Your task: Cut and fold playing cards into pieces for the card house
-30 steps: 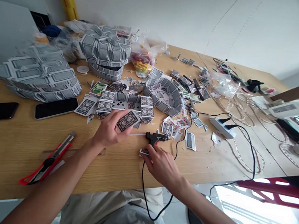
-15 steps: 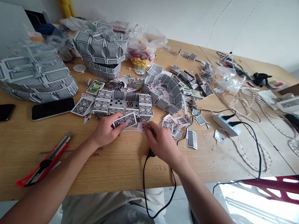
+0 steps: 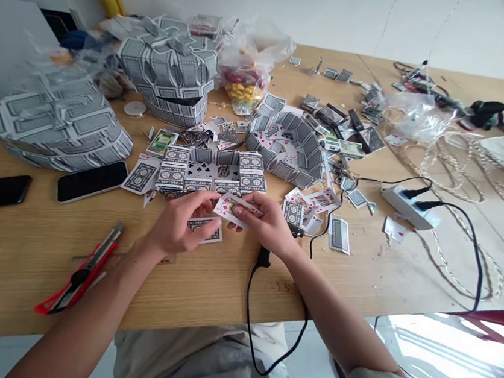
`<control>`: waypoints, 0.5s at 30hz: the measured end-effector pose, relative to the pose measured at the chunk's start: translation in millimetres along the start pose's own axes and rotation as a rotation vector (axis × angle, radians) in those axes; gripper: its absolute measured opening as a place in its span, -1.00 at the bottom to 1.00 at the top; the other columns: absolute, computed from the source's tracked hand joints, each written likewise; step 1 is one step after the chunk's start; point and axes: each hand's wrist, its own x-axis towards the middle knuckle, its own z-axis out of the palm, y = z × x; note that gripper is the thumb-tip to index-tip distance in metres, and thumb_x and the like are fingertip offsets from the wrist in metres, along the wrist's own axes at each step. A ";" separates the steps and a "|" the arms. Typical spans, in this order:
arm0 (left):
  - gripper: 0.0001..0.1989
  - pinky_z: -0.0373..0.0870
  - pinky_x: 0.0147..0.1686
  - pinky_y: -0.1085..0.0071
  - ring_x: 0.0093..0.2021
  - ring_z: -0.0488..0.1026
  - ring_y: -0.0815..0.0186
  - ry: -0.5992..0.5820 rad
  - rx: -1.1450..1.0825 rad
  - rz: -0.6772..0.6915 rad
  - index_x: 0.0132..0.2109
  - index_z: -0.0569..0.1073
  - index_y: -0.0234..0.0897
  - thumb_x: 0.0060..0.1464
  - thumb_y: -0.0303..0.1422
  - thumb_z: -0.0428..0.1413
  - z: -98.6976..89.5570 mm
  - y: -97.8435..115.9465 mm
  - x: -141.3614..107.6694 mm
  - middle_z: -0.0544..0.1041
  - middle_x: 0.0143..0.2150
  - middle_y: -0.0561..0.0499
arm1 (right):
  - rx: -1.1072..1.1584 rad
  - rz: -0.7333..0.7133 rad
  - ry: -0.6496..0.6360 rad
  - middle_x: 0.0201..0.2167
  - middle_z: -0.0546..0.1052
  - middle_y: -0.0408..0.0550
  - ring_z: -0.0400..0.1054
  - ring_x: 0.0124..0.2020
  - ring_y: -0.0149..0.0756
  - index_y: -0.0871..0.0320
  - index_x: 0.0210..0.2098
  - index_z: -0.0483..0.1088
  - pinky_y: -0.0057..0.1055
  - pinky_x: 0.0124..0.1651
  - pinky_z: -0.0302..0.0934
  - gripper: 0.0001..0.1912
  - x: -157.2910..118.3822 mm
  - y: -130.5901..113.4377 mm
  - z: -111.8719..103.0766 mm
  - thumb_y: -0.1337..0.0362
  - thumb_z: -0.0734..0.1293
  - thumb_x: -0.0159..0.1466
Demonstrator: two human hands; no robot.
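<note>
My right hand (image 3: 266, 221) pinches a face-up playing card (image 3: 228, 206) with red marks, thumb on top. My left hand (image 3: 187, 223) is beside that card's left end, thumb and fingers apart; whether its fingertips touch the card is hard to tell. Under the left hand a playing card with a dark patterned back (image 3: 210, 236) lies on the table, partly covered. Just beyond both hands stands a small open box (image 3: 174, 171) built from folded cards, with card faces lining its inside. Loose cards (image 3: 141, 174) lie at the box's left.
A red box cutter (image 3: 82, 279) and two phones (image 3: 91, 183) lie at left. Behind are larger card-built baskets (image 3: 170, 61) and a heart-shaped card tray (image 3: 284, 147). A black cable (image 3: 247, 310) hangs over the front edge. At right are a power strip (image 3: 407, 205) and coiled rope.
The back-up card has left my left hand's grip and lies on the table. My right hand has lifted a face-up card toward the left hand. The view has shifted slightly.
</note>
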 end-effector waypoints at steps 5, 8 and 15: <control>-0.81 0.36 -0.37 0.47 -0.40 0.45 0.38 0.085 -0.093 -0.097 -0.11 0.59 -0.26 0.41 -0.25 0.16 7.0 4.3 1.8 0.58 -0.34 0.06 | -0.001 0.050 -0.089 -0.40 0.66 -0.10 0.54 -0.42 -0.26 0.09 -0.27 0.42 -0.36 -0.35 0.40 -0.54 -3.7 7.7 4.5 -0.11 0.59 0.25; -0.68 0.19 -0.51 0.47 -0.53 0.27 0.42 0.101 -0.144 -0.165 -0.33 0.50 -0.26 0.43 -0.24 0.14 10.2 4.7 3.4 0.38 -0.53 0.13 | -0.027 0.059 -0.073 -0.45 0.60 -0.14 0.44 -0.46 -0.33 0.11 -0.31 0.43 -0.41 -0.39 0.28 -0.50 -5.1 7.3 5.6 -0.17 0.57 0.25; -0.84 0.26 -0.54 0.50 -0.53 0.35 0.42 0.166 -0.378 -0.260 -0.18 0.53 -0.24 0.37 -0.26 0.21 12.0 4.7 4.2 0.47 -0.47 0.12 | 0.009 -0.001 0.031 -0.51 0.50 -0.17 0.33 -0.47 -0.38 0.17 -0.37 0.47 -0.44 -0.41 0.18 -0.44 -3.5 3.8 5.9 -0.24 0.51 0.29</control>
